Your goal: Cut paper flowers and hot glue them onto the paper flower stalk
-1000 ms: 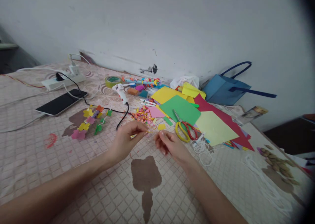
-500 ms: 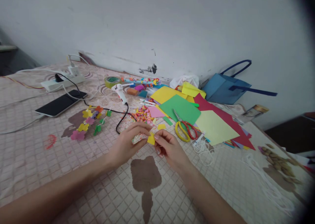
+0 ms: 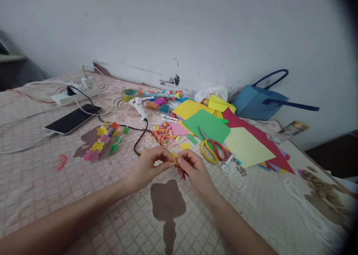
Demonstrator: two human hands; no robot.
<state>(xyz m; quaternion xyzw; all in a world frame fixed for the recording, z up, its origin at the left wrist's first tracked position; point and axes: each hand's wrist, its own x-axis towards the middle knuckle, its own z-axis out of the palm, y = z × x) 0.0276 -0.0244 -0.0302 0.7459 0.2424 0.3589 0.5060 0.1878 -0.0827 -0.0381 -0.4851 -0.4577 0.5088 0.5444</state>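
Both bare hands meet above a table covered in a pale, diamond-patterned cloth (image 3: 123,225). The small yellow piece of paper-like material (image 3: 175,158) lies between the fingertips, raised off the cloth and largely hidden by them. The left hand (image 3: 148,170) closes its thumb and forefinger on the piece from one side, the two digits forming a loop; the right hand (image 3: 197,171) pinches it from the other, its remaining fingers curled. Just beyond the hands, a second flat yellow cutout (image 3: 185,146) rests on the cloth, near a heap of tiny multicoloured scraps (image 3: 163,133). To the right, scissors with one yellow and one red handle (image 3: 207,138) lie partly on a green rectangular sheet (image 3: 205,122), beside a pale yellow sheet (image 3: 248,146) that overlaps a large red one (image 3: 234,120). A loose tangle of white cord (image 3: 235,173) lies near the scissors. To the left are a white glue gun with a black cable (image 3: 140,111) and a strand of bright flower-shaped cutouts (image 3: 97,146).
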